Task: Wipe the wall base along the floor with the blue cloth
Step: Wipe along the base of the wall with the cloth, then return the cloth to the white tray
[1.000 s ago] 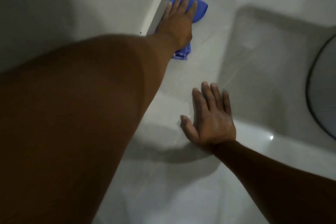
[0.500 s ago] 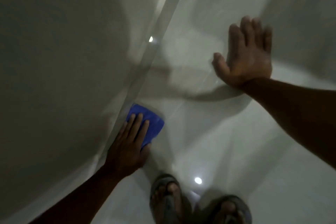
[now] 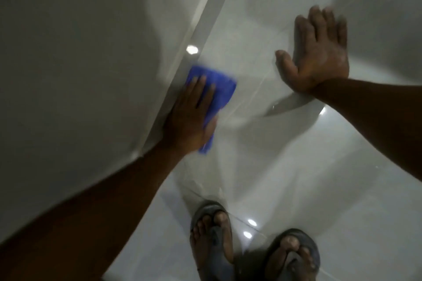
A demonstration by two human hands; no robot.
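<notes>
A person's left hand (image 3: 191, 116) presses flat, fingers extended, on the blue cloth (image 3: 213, 89) at the foot of the wall base (image 3: 182, 68), where the skirting meets the glossy floor (image 3: 296, 189). To the right of the wall base, the right hand (image 3: 319, 57) lies open, palm down on the tiles (slightly blurred). Two sandalled feet (image 3: 251, 248) stand nearer the camera.

Your left hand (image 3: 191, 116) presses flat, fingers together, arm stretched forward; your right hand (image 3: 319, 59) lies open, palm down, fingers splayed.
</notes>
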